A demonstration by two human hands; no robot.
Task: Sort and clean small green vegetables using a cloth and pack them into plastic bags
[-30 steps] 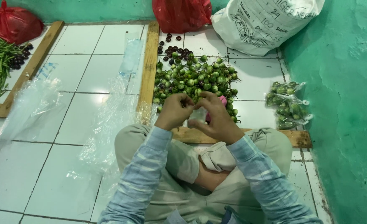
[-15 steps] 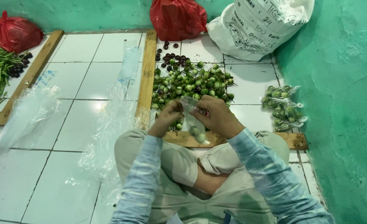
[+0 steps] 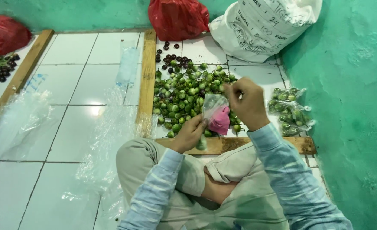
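A clear plastic bag [image 3: 213, 106] hangs between both hands' fingers [image 3: 233, 91].

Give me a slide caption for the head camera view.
Seated person's left hand and right hand hold a clear plastic bag over a pile of small green eggplants.

White printed sack [image 3: 263, 27] sits behind my green eggplant pile [image 3: 188, 91], red bag [image 3: 177, 18] left of it, filled clear packets [image 3: 291, 111] right.

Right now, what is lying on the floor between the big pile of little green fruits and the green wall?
In the head view, small filled clear bags of green fruits lie on the white tiles between the pile and the green wall.
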